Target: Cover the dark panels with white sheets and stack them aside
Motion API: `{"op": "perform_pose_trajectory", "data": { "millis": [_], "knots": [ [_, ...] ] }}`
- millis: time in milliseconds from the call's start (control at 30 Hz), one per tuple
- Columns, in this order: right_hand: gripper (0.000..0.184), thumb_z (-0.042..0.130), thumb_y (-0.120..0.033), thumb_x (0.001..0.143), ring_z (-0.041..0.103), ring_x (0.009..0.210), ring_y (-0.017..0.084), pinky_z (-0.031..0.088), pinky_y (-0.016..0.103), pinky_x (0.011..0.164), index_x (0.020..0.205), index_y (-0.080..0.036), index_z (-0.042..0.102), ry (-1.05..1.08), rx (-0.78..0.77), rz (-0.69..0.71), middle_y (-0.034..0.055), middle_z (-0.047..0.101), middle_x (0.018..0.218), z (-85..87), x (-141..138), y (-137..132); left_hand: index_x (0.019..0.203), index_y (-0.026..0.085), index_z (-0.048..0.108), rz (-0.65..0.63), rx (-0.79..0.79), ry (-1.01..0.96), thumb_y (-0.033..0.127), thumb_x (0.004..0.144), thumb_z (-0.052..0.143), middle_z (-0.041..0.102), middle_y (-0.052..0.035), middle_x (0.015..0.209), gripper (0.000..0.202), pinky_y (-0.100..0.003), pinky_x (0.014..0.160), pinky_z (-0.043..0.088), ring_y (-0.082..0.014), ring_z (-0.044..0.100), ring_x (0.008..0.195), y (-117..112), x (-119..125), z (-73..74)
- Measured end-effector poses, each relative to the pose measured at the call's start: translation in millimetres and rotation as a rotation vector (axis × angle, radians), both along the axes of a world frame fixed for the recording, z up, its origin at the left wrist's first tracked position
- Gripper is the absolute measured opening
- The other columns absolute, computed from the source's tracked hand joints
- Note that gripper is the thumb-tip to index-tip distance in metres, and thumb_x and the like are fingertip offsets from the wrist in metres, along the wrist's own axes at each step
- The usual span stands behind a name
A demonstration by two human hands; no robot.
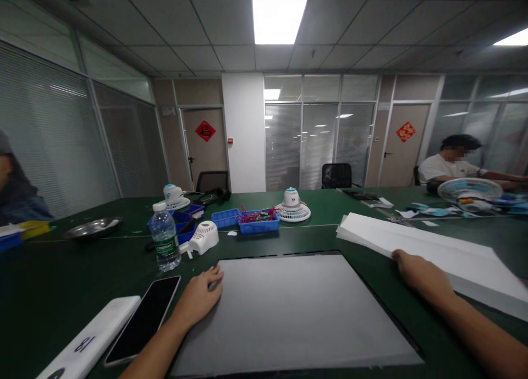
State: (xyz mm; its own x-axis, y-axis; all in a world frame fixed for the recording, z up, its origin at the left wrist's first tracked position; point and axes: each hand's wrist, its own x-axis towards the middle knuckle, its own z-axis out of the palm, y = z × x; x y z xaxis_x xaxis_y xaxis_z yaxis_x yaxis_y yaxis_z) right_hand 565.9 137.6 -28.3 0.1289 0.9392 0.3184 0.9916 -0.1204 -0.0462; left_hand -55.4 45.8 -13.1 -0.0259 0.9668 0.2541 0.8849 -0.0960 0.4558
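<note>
A large grey-white sheet with a dark border along its far and right edges lies flat in front of me. My left hand rests on its left edge, fingers lightly bent and apart, grasping nothing. To the right, a stack of white paper sheets lies at a slant, its left end slightly raised and fanned. My right hand is closed on the near edge of this stack, with the thumb and part of the fingers hidden from view.
Left of me are a phone, a white power bank marked 18 and a water bottle. Farther back stand a white plastic housing, blue trays with wires, and a small fan. A person sits at right.
</note>
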Motion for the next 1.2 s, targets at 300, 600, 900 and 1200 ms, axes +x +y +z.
{"op": "perform_pose_trajectory", "data": {
  "millis": [300, 600, 900, 1200],
  "knots": [
    [0.033, 0.029, -0.036, 0.104, 0.069, 0.079, 0.026, 0.041, 0.033, 0.063, 0.119, -0.017, 0.053, -0.116, 0.141, 0.208, 0.0113, 0.072, 0.092, 42.2, -95.9, -50.4, 0.123, 0.019, 0.072, 0.111, -0.038, 0.081, 0.049, 0.084, 0.056, 0.058, -0.0085, 0.146, 0.052, -0.044, 0.118, 0.038, -0.0301, 0.053, 0.137, -5.1, 12.6, 8.0],
    [0.008, 0.049, -0.018, 0.094, 0.069, 0.08, 0.019, 0.049, 0.028, 0.072, 0.095, -0.022, 0.056, -0.187, 0.172, 0.982, 0.0026, 0.072, 0.087, 26.6, -236.1, -146.6, 0.121, 0.02, 0.073, 0.094, 0.009, 0.106, 0.048, 0.086, 0.055, 0.061, -0.009, 0.143, 0.049, -0.043, 0.116, 0.04, -0.0288, 0.054, 0.136, -7.4, 14.4, 8.3],
    [0.029, 0.044, -0.036, 0.104, 0.067, 0.114, 0.018, 0.057, 0.026, 0.09, 0.126, -0.024, 0.059, -0.245, 0.239, 1.386, 0.0005, 0.069, 0.129, 37.8, -246.4, -153.6, 0.116, 0.021, 0.076, 0.017, 0.055, -0.042, 0.052, 0.092, 0.047, 0.066, -0.0093, 0.138, 0.048, -0.043, 0.114, 0.042, -0.028, 0.058, 0.133, -4.1, 4.4, 2.6],
    [0.03, 0.054, -0.029, 0.098, 0.066, 0.117, 0.017, 0.05, 0.029, 0.104, 0.124, -0.022, 0.066, -0.024, 0.131, 1.423, 0.0066, 0.073, 0.12, 69.4, -202.3, -131.7, 0.121, 0.016, 0.073, 0.037, 0.058, -0.049, 0.043, 0.082, 0.058, 0.065, -0.0101, 0.14, 0.049, -0.043, 0.116, 0.041, -0.0286, 0.06, 0.13, 0.5, -0.4, -3.3]
  ]
}}
